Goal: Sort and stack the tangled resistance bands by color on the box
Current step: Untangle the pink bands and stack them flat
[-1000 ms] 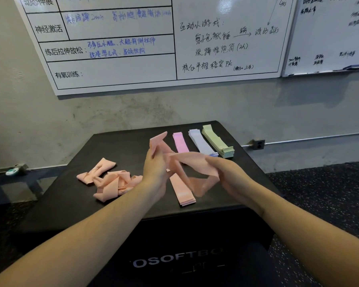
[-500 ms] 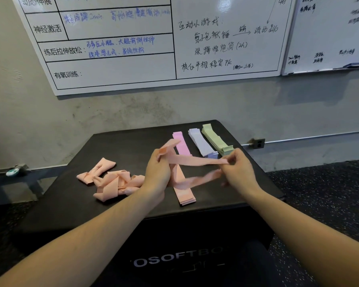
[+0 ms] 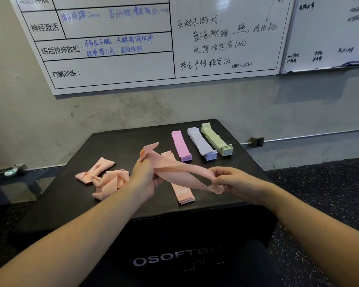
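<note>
Four colour stacks are already laid on the box point(image 3: 120, 141): peach, pink, lilac, green. One peach band point(image 3: 182, 172) is held above it, gripped by the left hand point(image 3: 143, 177) and pinched by the right hand point(image 3: 234, 181). Tangled bands point(image 3: 104, 179) are left unsorted.

Matt, rubbery peach band point(image 3: 182, 172) over a matt black leatherette box point(image 3: 120, 146); glossy whiteboard point(image 3: 216, 50) on rough concrete wall point(image 3: 133, 108).

Twisted peach band point(image 3: 180, 172) held above the box point(image 3: 116, 141); tangled peach pile point(image 3: 106, 179) left, pink point(image 3: 181, 146), lilac point(image 3: 201, 145), green point(image 3: 216, 139) stacks behind
</note>
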Demonstrator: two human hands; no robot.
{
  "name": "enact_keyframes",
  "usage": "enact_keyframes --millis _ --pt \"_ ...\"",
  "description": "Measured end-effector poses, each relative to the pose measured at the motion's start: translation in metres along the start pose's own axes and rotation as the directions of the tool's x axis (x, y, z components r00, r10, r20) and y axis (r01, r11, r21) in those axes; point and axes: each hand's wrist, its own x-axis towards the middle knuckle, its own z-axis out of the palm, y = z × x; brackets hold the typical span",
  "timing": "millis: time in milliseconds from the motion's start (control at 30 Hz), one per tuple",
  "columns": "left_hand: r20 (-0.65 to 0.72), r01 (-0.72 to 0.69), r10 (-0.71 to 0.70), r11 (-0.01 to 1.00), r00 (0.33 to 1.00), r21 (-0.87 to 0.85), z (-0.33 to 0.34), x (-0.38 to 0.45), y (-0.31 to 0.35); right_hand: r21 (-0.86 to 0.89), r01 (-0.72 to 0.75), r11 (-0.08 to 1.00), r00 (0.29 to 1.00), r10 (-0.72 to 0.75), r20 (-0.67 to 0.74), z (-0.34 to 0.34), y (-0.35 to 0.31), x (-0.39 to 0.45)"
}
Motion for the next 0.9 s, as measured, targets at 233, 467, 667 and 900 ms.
enact_keyframes --millis 233,467,667,900 --pt "0.047 -0.062 0.059 0.997 0.997 0.053 -0.003 0.006 -0.006 -0.021 0.135 0.991 0.894 -0.131 -0.429 0.006 0.003 0.006" --pt "0.107 -0.126 0.114 0.985 0.988 0.115 0.009 -0.004 -0.017 -0.304 0.009 0.953 0.660 -0.234 -0.714 0.002 0.015 0.012" --pt "0.147 -0.151 0.132 0.981 0.980 0.126 0.013 0.001 -0.022 -0.348 -0.150 0.925 0.698 -0.151 -0.701 -0.008 0.021 0.014" --pt "0.076 -0.121 0.112 0.984 0.991 0.128 0.008 0.015 -0.019 0.036 0.190 0.981 0.908 -0.162 -0.387 -0.004 0.019 0.002"
